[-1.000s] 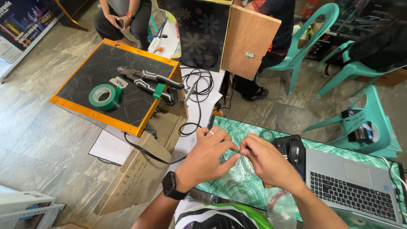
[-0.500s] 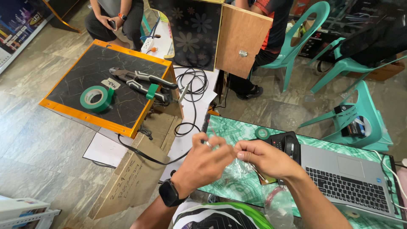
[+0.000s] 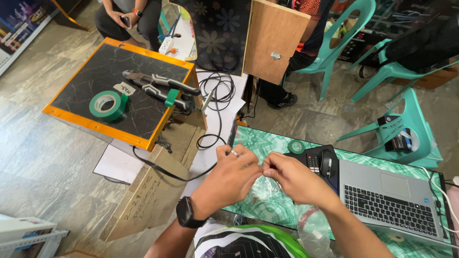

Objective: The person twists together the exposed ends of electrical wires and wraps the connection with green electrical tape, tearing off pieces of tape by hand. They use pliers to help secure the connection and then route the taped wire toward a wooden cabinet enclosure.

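Together, left hand (image 3: 228,179) and right hand (image 3: 294,179) pinch something unseen over table edge (image 3: 267,143).

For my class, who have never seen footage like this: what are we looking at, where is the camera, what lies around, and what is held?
The camera sits on a person's head, looking down at their own two hands. The left hand, with a ring and a black wristwatch, and the right hand meet fingertip to fingertip, pinching something too small to tell. Beneath them is a green-patterned table with a laptop and a small tape roll. To the left, a dark board carries green tape and pliers.
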Demonstrator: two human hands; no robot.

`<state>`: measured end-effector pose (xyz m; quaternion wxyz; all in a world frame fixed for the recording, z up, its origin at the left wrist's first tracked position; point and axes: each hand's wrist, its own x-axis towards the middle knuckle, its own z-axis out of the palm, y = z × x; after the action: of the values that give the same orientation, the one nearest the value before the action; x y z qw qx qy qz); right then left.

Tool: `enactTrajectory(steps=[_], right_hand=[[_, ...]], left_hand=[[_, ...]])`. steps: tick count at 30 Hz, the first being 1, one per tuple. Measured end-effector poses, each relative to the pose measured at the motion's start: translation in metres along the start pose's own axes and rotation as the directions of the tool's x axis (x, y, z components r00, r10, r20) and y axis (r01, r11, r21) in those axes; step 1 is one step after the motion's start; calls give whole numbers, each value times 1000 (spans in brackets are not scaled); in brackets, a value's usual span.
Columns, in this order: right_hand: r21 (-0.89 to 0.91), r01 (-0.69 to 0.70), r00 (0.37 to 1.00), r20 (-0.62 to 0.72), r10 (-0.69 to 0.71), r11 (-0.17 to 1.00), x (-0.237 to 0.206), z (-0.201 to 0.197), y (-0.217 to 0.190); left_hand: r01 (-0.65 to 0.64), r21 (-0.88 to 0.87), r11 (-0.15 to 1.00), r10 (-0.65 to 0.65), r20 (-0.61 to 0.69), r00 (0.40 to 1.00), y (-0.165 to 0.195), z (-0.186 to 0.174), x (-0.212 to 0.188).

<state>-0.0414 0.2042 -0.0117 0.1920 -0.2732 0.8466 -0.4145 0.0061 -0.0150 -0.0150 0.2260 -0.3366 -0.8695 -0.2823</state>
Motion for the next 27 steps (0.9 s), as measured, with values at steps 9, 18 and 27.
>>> enactTrajectory(steps=[9,18,27], right_hand=[[259,-143,981,165,102,955,12,6,-2],[-431,524,676,-314,-667,735,17,12,-39],[-564,477,634,-310,-708,674,15,20,-47]], left_hand=[[-132,298,945,170,-107,980,-2,-5,-18],[406,-746,528,-707,-122,696,1,-6,-24],[427,-809,405,-755,-33,655,6,15,-23]])
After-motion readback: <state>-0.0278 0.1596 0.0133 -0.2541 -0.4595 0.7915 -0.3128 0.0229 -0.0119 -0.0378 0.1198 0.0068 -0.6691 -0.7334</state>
